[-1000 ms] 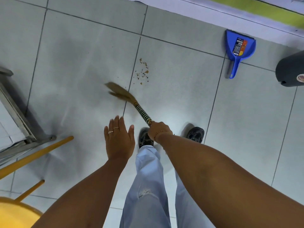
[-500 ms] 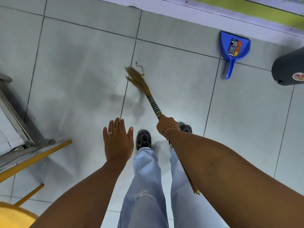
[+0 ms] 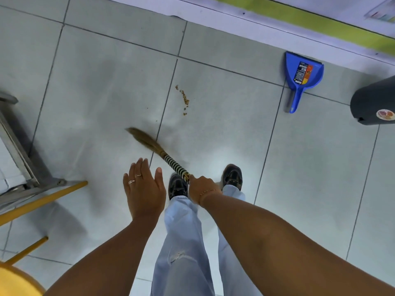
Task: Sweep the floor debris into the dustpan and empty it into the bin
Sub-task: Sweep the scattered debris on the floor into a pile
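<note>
A thin line of brown debris [image 3: 183, 98] lies on the pale floor tiles, ahead of my feet. My right hand [image 3: 201, 187] is shut on a straw broom [image 3: 159, 151] with a black-and-white striped handle; its bristles rest on the floor below and left of the debris, apart from it. My left hand [image 3: 144, 190] hovers open, palm down, with rings on two fingers, holding nothing. A blue dustpan [image 3: 302, 76] lies flat by the far wall to the right. The dark bin [image 3: 374, 102] stands at the right edge, partly cut off.
A metal frame [image 3: 19, 150] and yellow stool legs [image 3: 42, 199] stand on the left, a yellow seat at the bottom left corner. The white wall base with a green stripe [image 3: 320, 22] runs along the top. My two dark shoes stand beside the broom handle.
The broom swung forward through the debris, then back toward my feet and to the left. The debris now lies in a narrower line, pushed slightly right. My left hand stayed open.
</note>
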`<state>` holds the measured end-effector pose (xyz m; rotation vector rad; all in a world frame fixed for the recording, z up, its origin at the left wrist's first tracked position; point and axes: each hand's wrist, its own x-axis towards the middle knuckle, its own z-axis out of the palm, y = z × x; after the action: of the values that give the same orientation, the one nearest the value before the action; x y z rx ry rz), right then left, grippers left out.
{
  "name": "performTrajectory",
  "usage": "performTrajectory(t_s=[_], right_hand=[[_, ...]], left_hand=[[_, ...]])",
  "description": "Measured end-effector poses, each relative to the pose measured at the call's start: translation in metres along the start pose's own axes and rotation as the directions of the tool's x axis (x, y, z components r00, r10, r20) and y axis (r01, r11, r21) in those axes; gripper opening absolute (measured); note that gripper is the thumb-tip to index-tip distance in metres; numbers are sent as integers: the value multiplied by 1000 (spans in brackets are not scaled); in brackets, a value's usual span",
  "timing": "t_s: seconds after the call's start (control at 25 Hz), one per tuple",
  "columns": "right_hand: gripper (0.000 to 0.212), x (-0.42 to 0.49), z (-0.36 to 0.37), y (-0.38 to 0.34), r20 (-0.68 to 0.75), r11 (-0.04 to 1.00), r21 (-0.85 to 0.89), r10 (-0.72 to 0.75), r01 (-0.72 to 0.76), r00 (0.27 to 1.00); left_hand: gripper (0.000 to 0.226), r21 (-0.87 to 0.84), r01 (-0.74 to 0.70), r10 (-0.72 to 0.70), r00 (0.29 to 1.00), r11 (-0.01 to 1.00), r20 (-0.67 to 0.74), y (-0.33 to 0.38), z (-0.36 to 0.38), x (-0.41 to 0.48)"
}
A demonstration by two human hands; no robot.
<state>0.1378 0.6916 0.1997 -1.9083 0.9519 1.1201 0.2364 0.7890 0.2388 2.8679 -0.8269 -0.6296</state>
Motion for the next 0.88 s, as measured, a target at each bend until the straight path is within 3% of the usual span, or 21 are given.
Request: performTrajectory(t_s=[0.36,0.56,0.88], right_hand=[[39,51,-67,-11,-126,973,193,152,-126,980],[38,50,-70,14,-103,925,317,252,-208,962],[56,-16,-30,82,-126,991,124,62,-46,990]], left_hand=[[60,14,-46,46,999,999,19,19,6,12],[62,28,-87,87,996,996,16,33,7,15],[55,35,-117,116,993,993,19,65,9,3]])
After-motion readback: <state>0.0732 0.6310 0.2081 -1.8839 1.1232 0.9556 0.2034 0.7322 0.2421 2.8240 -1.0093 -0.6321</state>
